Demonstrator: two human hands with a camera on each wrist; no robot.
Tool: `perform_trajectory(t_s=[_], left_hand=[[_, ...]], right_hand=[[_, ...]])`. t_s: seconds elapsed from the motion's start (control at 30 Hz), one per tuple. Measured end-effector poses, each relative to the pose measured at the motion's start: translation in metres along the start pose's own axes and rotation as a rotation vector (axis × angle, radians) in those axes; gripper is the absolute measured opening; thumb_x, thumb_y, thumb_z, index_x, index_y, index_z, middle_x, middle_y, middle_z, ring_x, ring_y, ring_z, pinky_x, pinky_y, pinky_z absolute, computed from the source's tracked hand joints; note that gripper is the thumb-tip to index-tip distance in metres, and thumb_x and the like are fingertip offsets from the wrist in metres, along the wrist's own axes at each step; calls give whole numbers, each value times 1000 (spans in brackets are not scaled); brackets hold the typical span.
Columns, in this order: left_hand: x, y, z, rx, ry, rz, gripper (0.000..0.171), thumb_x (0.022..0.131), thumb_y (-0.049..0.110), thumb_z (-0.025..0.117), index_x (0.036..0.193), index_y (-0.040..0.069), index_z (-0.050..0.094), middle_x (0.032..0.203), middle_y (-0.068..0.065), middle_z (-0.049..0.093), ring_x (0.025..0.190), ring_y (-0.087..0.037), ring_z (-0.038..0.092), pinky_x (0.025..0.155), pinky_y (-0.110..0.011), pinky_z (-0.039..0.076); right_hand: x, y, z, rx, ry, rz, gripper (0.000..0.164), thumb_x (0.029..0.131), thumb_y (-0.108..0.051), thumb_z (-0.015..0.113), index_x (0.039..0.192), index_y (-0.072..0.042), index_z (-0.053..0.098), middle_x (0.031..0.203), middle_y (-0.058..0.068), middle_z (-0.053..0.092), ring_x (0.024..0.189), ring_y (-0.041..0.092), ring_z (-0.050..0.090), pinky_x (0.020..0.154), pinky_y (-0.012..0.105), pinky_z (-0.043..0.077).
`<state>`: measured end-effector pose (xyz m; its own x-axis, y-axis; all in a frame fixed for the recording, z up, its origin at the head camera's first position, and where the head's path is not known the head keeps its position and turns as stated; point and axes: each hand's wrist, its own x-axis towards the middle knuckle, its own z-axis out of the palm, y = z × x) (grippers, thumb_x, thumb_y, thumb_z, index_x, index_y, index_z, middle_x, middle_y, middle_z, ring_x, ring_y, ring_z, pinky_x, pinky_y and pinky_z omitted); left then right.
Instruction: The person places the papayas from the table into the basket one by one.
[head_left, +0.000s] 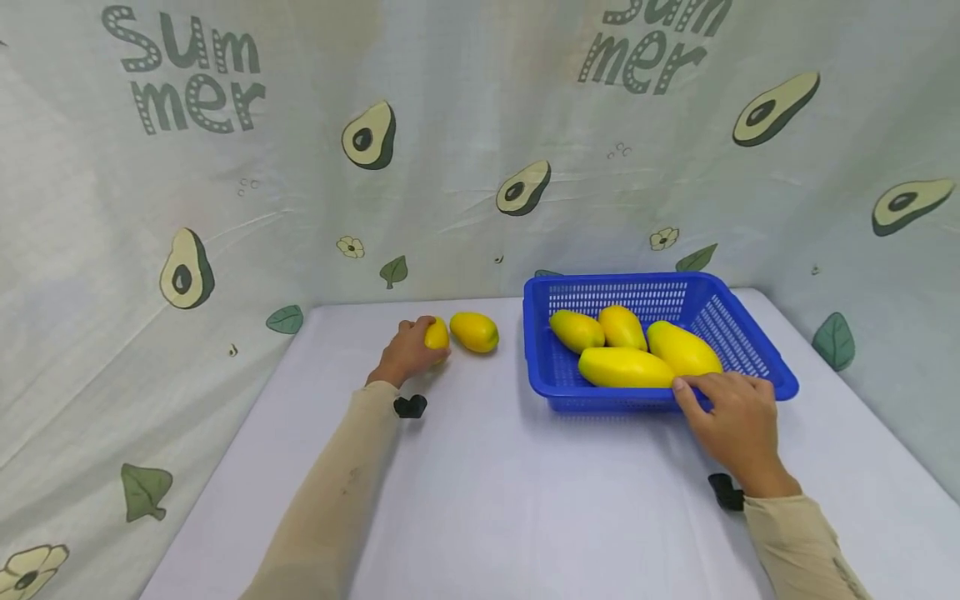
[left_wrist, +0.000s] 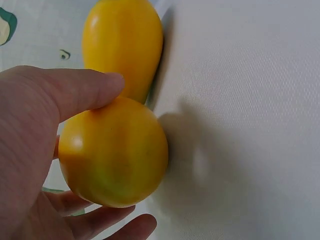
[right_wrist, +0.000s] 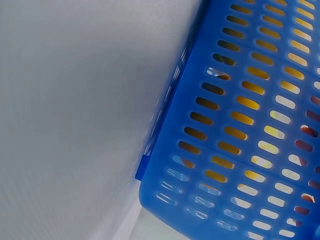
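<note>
A yellow mango is in my left hand at the back left of the table. In the left wrist view my thumb lies over the top of this mango, with fingers curled beneath it. Right beside it lies a second yellow mango. My right hand grips the front rim of a blue plastic basket. Several yellow mangoes lie inside. The right wrist view shows the slotted basket wall up close, fingers partly visible through the slots.
A white cloth covers the table. Behind and at the sides hangs a pale curtain printed with avocados and leaves. The basket stands at the back right, near the curtain.
</note>
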<state>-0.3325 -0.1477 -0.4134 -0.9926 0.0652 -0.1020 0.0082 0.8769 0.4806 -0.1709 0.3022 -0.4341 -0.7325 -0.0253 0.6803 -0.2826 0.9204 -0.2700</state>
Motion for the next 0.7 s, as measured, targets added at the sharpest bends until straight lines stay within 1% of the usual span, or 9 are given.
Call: perform_trajectory(t_s=[0.1, 0.3, 0.47, 0.57, 0.7], left_hand=[[-2, 0, 1, -1, -13, -9, 75, 90, 44, 71, 153, 23, 36, 146, -21, 36, 112, -40, 52, 99, -59, 44], [-2, -3, 3, -22, -6, -36, 77, 89, 41, 73, 153, 26, 34, 143, -20, 37, 110, -40, 52, 98, -59, 44], [-1, -8, 5, -95, 20, -23, 76, 90, 34, 74, 153, 21, 34, 140, -22, 40, 111, -40, 51, 100, -57, 43], [0, -12, 6, -150, 29, -10, 75, 90, 31, 72, 153, 17, 34, 139, -22, 42, 114, -38, 49, 101, -56, 42], [-1, -15, 7, -219, 49, -11, 74, 91, 30, 70, 154, 15, 34, 143, -20, 44, 120, -36, 47, 104, -54, 41]], right_hand=[[-2, 1, -1, 3, 9, -9, 30, 91, -25, 67, 97, 3, 74, 89, 22, 72, 92, 43, 62, 86, 58, 35], [-2, 1, 0, 5, 28, -23, 29, 89, -24, 69, 95, 4, 75, 88, 21, 72, 89, 43, 62, 84, 57, 35], [0, 0, 1, 6, 21, -23, 30, 89, -25, 69, 96, 3, 75, 89, 21, 72, 90, 43, 63, 83, 57, 35], [0, 1, 1, 3, 14, -19, 29, 89, -24, 69, 96, 3, 75, 89, 21, 72, 90, 43, 63, 84, 58, 35], [0, 1, 0, -8, 8, -8, 29, 89, -25, 69, 97, 2, 75, 91, 22, 72, 92, 44, 62, 84, 59, 35]])
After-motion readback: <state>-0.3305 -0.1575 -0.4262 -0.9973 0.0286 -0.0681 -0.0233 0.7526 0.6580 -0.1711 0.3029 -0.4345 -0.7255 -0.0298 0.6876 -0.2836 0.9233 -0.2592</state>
